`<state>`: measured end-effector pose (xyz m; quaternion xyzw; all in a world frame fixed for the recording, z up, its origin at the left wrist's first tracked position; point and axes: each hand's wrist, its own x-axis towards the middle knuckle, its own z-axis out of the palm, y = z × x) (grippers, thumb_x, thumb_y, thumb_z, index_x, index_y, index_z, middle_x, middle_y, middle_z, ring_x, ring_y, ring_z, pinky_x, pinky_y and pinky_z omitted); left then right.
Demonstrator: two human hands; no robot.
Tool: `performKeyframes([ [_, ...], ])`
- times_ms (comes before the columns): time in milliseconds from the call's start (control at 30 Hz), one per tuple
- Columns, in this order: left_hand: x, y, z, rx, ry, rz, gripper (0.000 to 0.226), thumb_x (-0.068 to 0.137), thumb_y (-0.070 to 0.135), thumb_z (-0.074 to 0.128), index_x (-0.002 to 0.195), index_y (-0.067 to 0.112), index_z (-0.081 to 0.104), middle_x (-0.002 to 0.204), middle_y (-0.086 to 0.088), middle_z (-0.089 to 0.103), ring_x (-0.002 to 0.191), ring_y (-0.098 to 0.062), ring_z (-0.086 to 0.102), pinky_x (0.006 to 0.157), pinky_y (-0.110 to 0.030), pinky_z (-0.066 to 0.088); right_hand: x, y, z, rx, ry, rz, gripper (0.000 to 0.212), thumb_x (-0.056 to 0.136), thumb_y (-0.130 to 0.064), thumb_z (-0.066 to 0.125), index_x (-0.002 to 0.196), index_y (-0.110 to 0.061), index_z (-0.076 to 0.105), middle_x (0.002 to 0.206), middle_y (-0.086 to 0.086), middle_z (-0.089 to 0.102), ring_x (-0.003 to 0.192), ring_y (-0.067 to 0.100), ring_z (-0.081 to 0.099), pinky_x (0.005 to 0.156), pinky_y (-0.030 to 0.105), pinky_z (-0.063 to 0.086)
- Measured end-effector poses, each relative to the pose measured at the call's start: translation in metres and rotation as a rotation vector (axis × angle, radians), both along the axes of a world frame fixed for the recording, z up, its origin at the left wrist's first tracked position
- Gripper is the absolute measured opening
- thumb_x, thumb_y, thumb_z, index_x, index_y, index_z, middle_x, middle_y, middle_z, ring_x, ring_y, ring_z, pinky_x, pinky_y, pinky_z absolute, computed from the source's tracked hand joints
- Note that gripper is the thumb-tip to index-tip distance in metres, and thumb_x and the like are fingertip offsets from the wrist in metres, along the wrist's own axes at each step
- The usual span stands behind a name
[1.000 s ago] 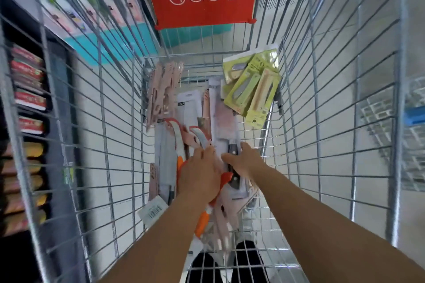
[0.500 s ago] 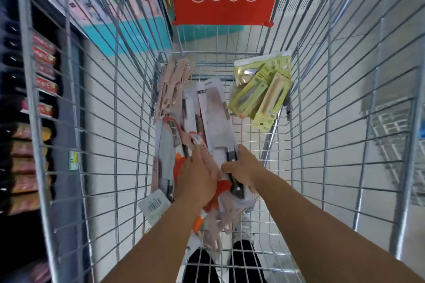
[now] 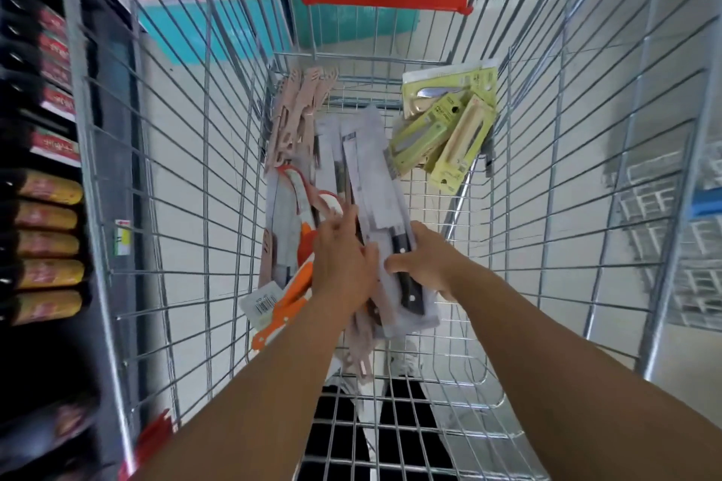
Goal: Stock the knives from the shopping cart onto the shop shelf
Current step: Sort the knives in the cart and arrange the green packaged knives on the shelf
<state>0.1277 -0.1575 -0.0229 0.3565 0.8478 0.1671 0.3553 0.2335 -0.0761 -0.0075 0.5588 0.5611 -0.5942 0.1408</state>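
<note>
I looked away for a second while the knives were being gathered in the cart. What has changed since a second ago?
The right hand has closed its grip on the black-handled knife packs and tilted them up off the pile; a second ago it only rested on them. The left hand still steadies the bundle. The green knife packs and pink packs lie where they were in the cart.

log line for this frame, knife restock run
phase: picking from cart | right hand: grips black-handled cleaver pack | left hand: on same stack | green packs: far right corner
</note>
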Motion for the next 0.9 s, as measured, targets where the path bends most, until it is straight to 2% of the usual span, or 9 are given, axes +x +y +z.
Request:
performKeyframes([
  [100,-0.001,-0.01,-0.006,-0.105,0.117,-0.164,0.05,0.093,0.025,0.051,0.14,0.026,0.033,0.14,-0.009,0.031,0.128,-0.029,0.031,0.106,-0.041,0.034,-0.001,-0.006,0.001,0.079,-0.002,-0.017,0.035,0.082,-0.008,0.063,0.112,-0.014,0.044,0.09,0.005,0.058,0.08,0.021,0.06,0.067,0.035,0.053],
  [167,-0.002,-0.016,-0.006,-0.177,0.183,-0.224,0.05,0.092,0.024,0.052,0.139,0.025,0.034,0.14,-0.009,0.031,0.127,-0.03,0.033,0.104,-0.04,0.035,0.003,-0.009,-0.001,0.209,-0.072,-0.023,0.034,0.085,-0.006,0.058,0.113,-0.016,0.04,0.083,0.0,0.051,0.067,0.014,0.052,0.051,0.027,0.04],
  [233,-0.001,-0.017,-0.006,-0.221,0.215,-0.268,0.056,0.091,0.023,0.053,0.142,0.024,0.029,0.143,-0.008,0.029,0.13,-0.029,0.031,0.103,-0.04,0.034,0.01,-0.011,-0.003,0.294,-0.135,-0.034,0.034,0.084,-0.007,0.056,0.111,-0.018,0.039,0.079,-0.001,0.048,0.063,0.013,0.048,0.049,0.026,0.033],
  [333,-0.001,-0.014,-0.004,-0.246,0.22,-0.281,0.06,0.09,0.017,0.054,0.143,0.023,0.027,0.146,-0.008,0.027,0.133,-0.029,0.028,0.105,-0.04,0.031,0.024,-0.014,-0.001,0.333,-0.18,-0.061,0.033,0.08,-0.013,0.057,0.107,-0.021,0.039,0.077,0.001,0.051,0.066,0.022,0.052,0.055,0.029,0.039],
  [533,0.001,-0.011,0.004,-0.255,0.186,-0.238,0.058,0.093,0.025,0.051,0.144,0.02,0.024,0.146,-0.011,0.026,0.133,-0.031,0.027,0.108,-0.043,0.029,0.054,-0.029,0.004,0.351,-0.346,-0.137,0.029,0.077,-0.019,0.055,0.102,-0.025,0.041,0.077,0.003,0.057,0.076,0.029,0.058,0.074,0.04,0.049],
  [633,0.004,-0.014,0.006,-0.262,0.172,-0.23,0.064,0.091,0.027,0.052,0.145,0.02,0.018,0.145,-0.014,0.026,0.131,-0.034,0.029,0.107,-0.044,0.031,0.061,-0.037,0.004,0.333,-0.356,-0.187,0.028,0.077,-0.018,0.056,0.101,-0.021,0.041,0.082,0.009,0.058,0.076,0.032,0.059,0.07,0.043,0.054],
  [700,0.005,-0.016,0.005,-0.286,0.152,-0.235,0.071,0.091,0.028,0.054,0.147,0.021,0.011,0.149,-0.015,0.021,0.134,-0.036,0.027,0.109,-0.046,0.03,0.061,-0.039,0.004,0.346,-0.385,-0.158,0.029,0.079,-0.018,0.058,0.102,-0.018,0.042,0.089,0.008,0.057,0.079,0.03,0.058,0.072,0.043,0.054],
  [833,0.005,-0.018,0.003,-0.29,0.144,-0.238,0.075,0.09,0.03,0.054,0.149,0.023,0.008,0.15,-0.015,0.019,0.135,-0.036,0.026,0.111,-0.048,0.029,0.06,-0.043,-0.002,0.347,-0.551,0.048,0.048,0.085,-0.022,0.058,0.127,-0.005,0.04,0.123,0.013,0.046,0.114,0.031,0.047,0.1,0.043,0.044],
  [900,0.005,-0.018,0.003,-0.288,0.145,-0.242,0.074,0.09,0.029,0.054,0.148,0.022,0.008,0.15,-0.016,0.019,0.135,-0.037,0.026,0.111,-0.048,0.029,0.058,-0.046,-0.006,0.318,-0.644,0.173,0.055,0.087,-0.021,0.056,0.134,0.001,0.035,0.131,0.016,0.039,0.123,0.032,0.039,0.106,0.039,0.037],
])
